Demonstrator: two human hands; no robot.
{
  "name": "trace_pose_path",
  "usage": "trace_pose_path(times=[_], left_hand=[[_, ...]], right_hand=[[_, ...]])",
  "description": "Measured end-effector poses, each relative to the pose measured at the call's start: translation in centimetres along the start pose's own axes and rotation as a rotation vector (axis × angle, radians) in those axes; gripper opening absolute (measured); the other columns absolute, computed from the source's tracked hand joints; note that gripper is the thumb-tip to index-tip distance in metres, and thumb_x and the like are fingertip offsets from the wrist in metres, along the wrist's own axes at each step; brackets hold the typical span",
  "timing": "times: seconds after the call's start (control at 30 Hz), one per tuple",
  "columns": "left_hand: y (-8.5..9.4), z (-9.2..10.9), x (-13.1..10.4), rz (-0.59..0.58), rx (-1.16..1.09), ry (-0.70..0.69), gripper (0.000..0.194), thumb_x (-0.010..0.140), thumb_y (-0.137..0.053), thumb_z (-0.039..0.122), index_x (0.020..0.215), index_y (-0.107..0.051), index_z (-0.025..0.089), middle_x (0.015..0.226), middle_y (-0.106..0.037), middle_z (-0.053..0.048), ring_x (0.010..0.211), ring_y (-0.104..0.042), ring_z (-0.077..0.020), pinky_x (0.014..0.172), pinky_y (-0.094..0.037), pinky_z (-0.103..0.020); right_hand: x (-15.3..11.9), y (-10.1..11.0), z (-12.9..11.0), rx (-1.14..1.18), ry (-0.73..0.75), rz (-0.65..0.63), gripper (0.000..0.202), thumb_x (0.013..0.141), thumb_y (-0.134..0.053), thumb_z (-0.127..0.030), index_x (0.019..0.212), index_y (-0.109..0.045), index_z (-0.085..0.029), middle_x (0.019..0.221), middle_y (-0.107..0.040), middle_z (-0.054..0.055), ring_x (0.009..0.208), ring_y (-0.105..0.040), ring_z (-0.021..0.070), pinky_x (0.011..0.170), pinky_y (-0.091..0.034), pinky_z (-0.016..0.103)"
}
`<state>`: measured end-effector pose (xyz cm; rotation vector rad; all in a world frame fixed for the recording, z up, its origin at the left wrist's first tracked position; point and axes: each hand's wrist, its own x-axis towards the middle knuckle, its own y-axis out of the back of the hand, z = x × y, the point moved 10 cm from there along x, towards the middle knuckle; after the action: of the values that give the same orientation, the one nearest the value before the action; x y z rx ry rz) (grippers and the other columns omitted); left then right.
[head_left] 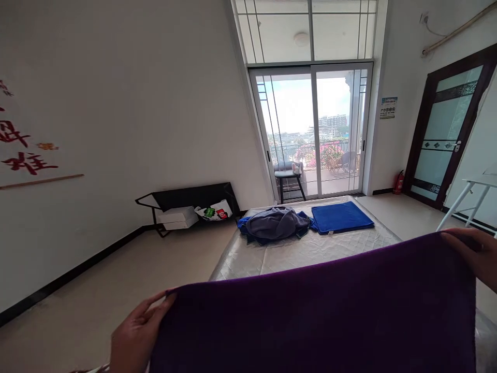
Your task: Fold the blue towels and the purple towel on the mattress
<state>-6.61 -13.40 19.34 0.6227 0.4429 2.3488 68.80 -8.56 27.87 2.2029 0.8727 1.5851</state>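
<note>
A dark purple cloth [318, 316] hangs stretched between my two hands, its top edge sagging slightly and rising toward the right. My left hand [135, 329] pinches its upper left corner. At the upper right corner, my right hand [476, 254] grips the cloth between thumb and fingers. Behind the cloth is a plastic-covered mattress [248, 259]. On its far part lie a crumpled grey and blue cloth heap [275, 224] and, to the right of that, a flat folded blue cloth [341, 216]. The lower part of the purple cloth runs out of view.
A black rack [190, 198] with white boxes [176, 217] stands by the left wall. Beyond the mattress are a dark stool [288, 175] and sliding glass doors [314, 129]. At the right are a fire extinguisher [398, 183], a dark-framed door [446, 129] and a white-legged table [476, 197].
</note>
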Motion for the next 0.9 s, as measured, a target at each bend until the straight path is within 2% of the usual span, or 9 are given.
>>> trace_pose_path(times=[0.07,0.17,0.27,0.37,0.47,0.6,0.73,0.9], left_hand=[[-4.7,-2.5,0.8,-0.149,-0.071,0.124,0.033,0.069,-0.063,0.051,0.089,-0.07,0.025,0.059,-0.072,0.005,0.069,-0.073,-0.0276,0.053,-0.057,-0.031],[-10.4,-5.1,2.1,-0.244,0.092,0.062,0.029,0.076,-0.056,0.046,0.087,-0.069,0.022,0.058,-0.07,0.001,0.068,-0.072,-0.0266,0.057,-0.052,-0.028],[-14.7,-6.5,3.0,-0.278,0.359,-0.074,0.032,0.088,-0.046,0.039,0.099,-0.07,0.02,0.069,-0.074,-0.004,0.073,-0.072,-0.0264,0.065,-0.048,-0.028],[-17.7,-7.2,3.5,-0.323,0.614,-0.16,0.04,0.097,-0.04,0.037,0.117,-0.068,0.017,0.081,-0.076,-0.011,0.08,-0.072,-0.0299,0.066,-0.047,-0.031],[-19.8,-7.5,3.9,-0.369,0.793,-0.213,0.043,0.102,-0.035,0.039,0.124,-0.065,0.018,0.083,-0.076,-0.011,0.08,-0.072,-0.031,0.063,-0.047,-0.031],[-21.9,-7.9,4.7,-0.416,0.876,-0.255,0.045,0.105,-0.029,0.039,0.126,-0.064,0.019,0.088,-0.076,-0.011,0.079,-0.073,-0.0304,0.066,-0.048,-0.034],[-23.3,-8.7,6.0,-0.424,0.929,-0.238,0.044,0.106,-0.029,0.036,0.128,-0.063,0.02,0.091,-0.077,-0.012,0.081,-0.073,-0.0307,0.068,-0.049,-0.037],[-24.5,-8.2,6.9,-0.384,0.989,-0.338,0.044,0.106,-0.029,0.033,0.123,-0.067,0.022,0.092,-0.077,-0.012,0.081,-0.072,-0.0294,0.069,-0.048,-0.037]], right_hand=[[0.4,-5.3,-0.8,0.12,0.011,-0.159,0.041,0.087,-0.058,-0.066,0.088,-0.076,-0.029,0.088,-0.078,0.006,0.077,-0.072,0.0211,0.068,-0.053,0.032],[-0.4,-12.4,-1.4,0.271,0.025,-0.296,0.042,0.088,-0.055,-0.066,0.082,-0.074,-0.029,0.09,-0.078,0.007,0.083,-0.073,0.0249,0.078,-0.055,0.036],[-1.4,-18.8,-0.3,0.281,-0.021,-0.408,0.04,0.087,-0.054,-0.062,0.078,-0.072,-0.027,0.087,-0.078,0.007,0.084,-0.073,0.0294,0.08,-0.056,0.042],[-2.1,-23.7,1.1,0.224,-0.039,-0.501,0.032,0.089,-0.052,-0.05,0.08,-0.072,-0.027,0.092,-0.079,0.009,0.089,-0.074,0.0311,0.083,-0.055,0.043],[-2.6,-27.1,2.4,0.144,-0.05,-0.587,0.031,0.091,-0.048,-0.042,0.087,-0.074,-0.026,0.099,-0.079,0.009,0.095,-0.073,0.0314,0.085,-0.055,0.043],[-3.2,-30.5,4.3,-0.018,-0.103,-0.691,0.034,0.096,-0.043,-0.04,0.102,-0.074,-0.028,0.111,-0.077,0.006,0.102,-0.072,0.0294,0.085,-0.055,0.039],[-3.2,-33.1,5.4,-0.155,-0.124,-0.75,0.038,0.1,-0.04,-0.042,0.115,-0.072,-0.029,0.121,-0.074,0.004,0.105,-0.071,0.028,0.083,-0.055,0.037],[-2.5,-35.2,5.6,-0.234,-0.086,-0.757,0.043,0.102,-0.034,-0.045,0.119,-0.071,-0.031,0.123,-0.073,0.005,0.101,-0.072,0.027,0.078,-0.055,0.036]])
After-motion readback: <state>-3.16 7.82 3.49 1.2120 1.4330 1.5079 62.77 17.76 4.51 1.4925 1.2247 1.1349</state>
